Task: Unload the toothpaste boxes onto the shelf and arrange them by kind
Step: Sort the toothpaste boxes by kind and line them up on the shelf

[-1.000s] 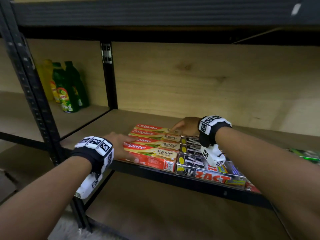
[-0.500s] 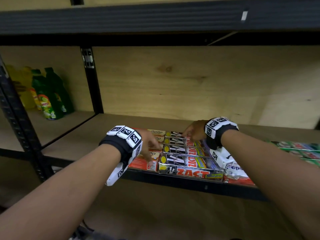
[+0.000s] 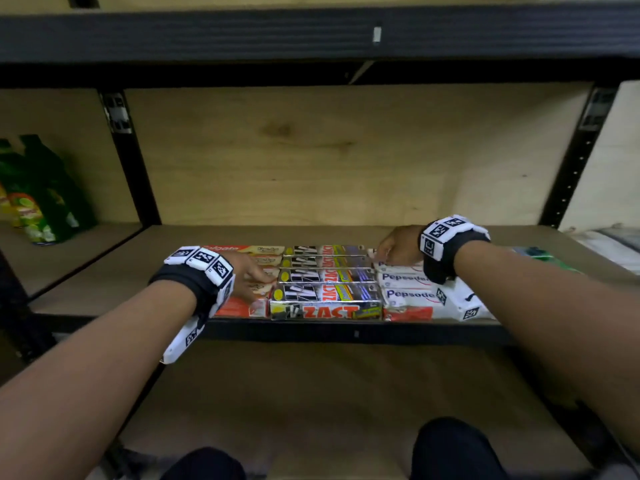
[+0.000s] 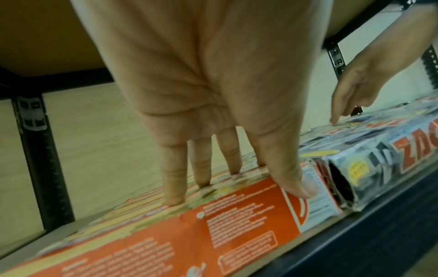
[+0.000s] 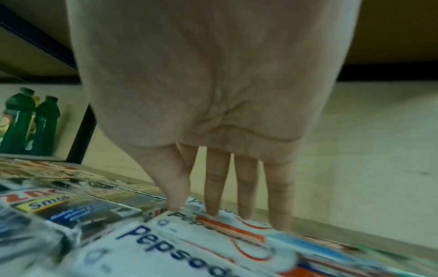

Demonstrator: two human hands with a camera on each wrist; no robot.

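Note:
Three kinds of toothpaste boxes lie flat in rows at the front of the wooden shelf. Red Colgate boxes are on the left, silver Zact boxes in the middle, white Pepsodent boxes on the right. My left hand rests with straight fingers on top of the Colgate boxes, thumb at the front edge. My right hand rests with straight fingertips on the rear Pepsodent boxes. Neither hand holds a box.
Green bottles stand in the bay to the left, past a black upright post. Green packs lie at the right of the shelf. The upper shelf beam hangs low overhead. Behind the boxes the shelf board is bare.
The view has swung right, bringing the Pepsodent boxes into sight. My right hand has moved right from the Zact rows onto the Pepsodent boxes; the left hand stays on the Colgate boxes.

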